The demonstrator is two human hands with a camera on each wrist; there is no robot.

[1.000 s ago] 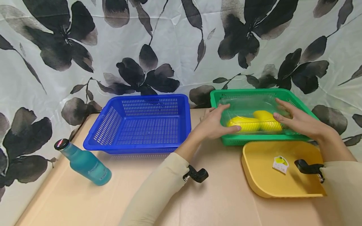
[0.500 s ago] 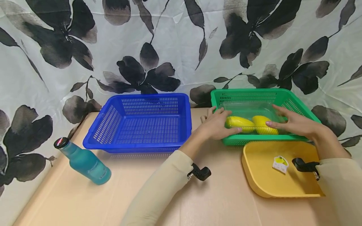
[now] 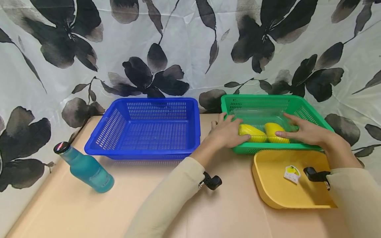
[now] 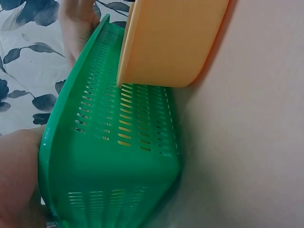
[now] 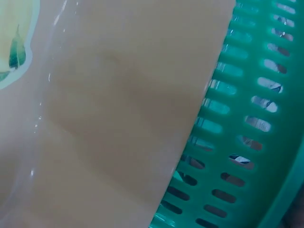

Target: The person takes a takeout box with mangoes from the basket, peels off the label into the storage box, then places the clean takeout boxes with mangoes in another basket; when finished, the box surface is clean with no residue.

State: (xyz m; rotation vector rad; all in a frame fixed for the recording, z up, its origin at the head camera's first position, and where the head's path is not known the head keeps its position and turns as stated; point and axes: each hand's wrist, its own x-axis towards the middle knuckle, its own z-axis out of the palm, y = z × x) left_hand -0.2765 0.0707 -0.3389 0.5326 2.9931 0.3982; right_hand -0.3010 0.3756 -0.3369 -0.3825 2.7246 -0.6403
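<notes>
A clear plastic box [image 3: 262, 115] with two yellow, mango-like fruits [image 3: 275, 132] sits inside the green basket [image 3: 311, 112]. My left hand [image 3: 224, 132] holds the box's left end, thumb at the front and fingers behind, over the basket's left rim. At the other end, my right hand [image 3: 311, 130] holds the box with its thumb along the front edge. In the left wrist view, part of the left hand [image 4: 19, 166] shows beside the rim. The right wrist view shows the basket's slotted wall [image 5: 232, 118] but no clear view of the fingers.
A yellow tray [image 3: 268, 185] stands in front of the green basket, with a small fruit-picture card [image 3: 292, 174] in it. Left of the hands is a blue basket [image 3: 146, 153]. A teal bottle [image 3: 89, 172] stands at the table's left. Flowered cloth [image 3: 184, 49] hangs behind.
The clear box has come down deeper into the green basket, both hands lowering with it. The right hand has shifted slightly left. The view has moved a little.
</notes>
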